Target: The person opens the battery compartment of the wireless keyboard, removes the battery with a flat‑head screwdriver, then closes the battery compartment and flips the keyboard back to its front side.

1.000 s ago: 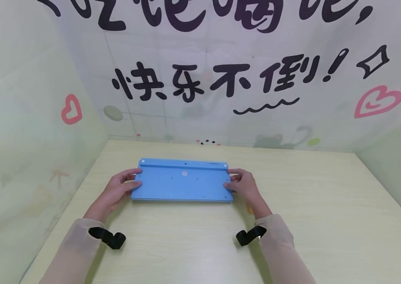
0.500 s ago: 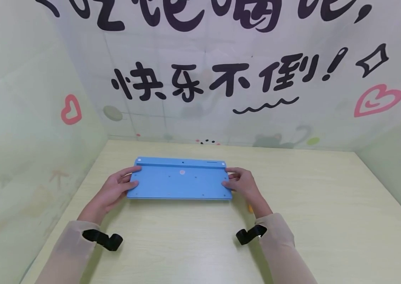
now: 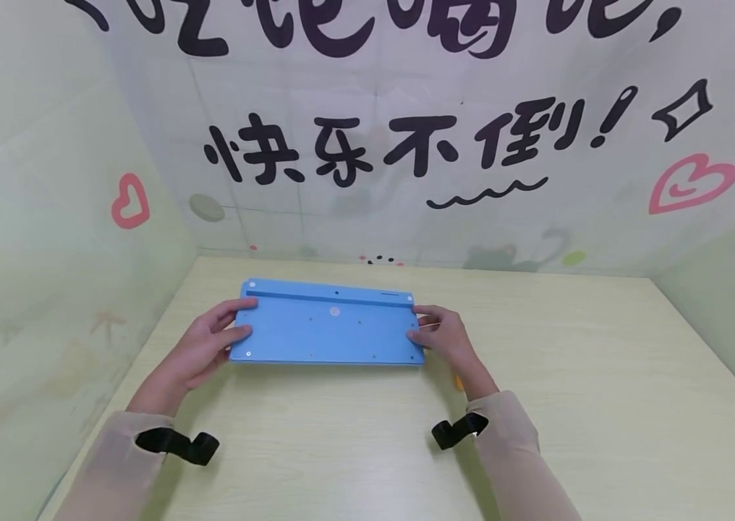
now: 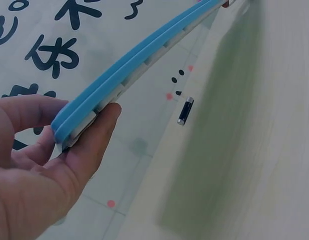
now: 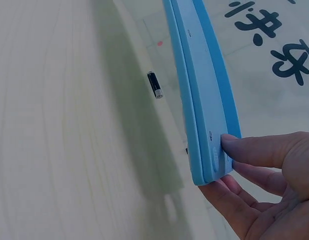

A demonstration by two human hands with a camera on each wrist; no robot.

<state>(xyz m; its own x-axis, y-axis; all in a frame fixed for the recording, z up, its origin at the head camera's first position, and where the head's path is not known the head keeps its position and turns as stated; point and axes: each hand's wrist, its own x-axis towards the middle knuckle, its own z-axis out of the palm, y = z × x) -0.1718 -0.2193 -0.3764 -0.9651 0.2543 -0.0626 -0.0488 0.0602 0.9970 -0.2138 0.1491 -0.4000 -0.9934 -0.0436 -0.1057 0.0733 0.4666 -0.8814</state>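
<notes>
A blue keyboard [image 3: 325, 329] is held up off the table, its underside with small screws and a raised bar toward the head camera. My left hand [image 3: 201, 346] grips its left end, thumb on the blue back. At the right end, my right hand [image 3: 447, 339] pinches the edge between thumb and fingers. Pale keys [image 4: 119, 92] show along the far face in the left wrist view. Behind the keyboard a small dark battery [image 4: 185, 111] with silver ends lies on the table; the right wrist view has the same battery [image 5: 155, 84], which the keyboard hides from the head view.
The pale wooden table [image 3: 602, 405] is bounded by a printed back wall [image 3: 354, 224] and side walls. A small orange thing [image 3: 459, 382] lies mostly hidden by my right wrist. Black camera mounts [image 3: 179, 445] are strapped to both sleeves.
The keyboard has shifted slightly left, and its left end has risen a little with my left hand. My right hand has barely moved.
</notes>
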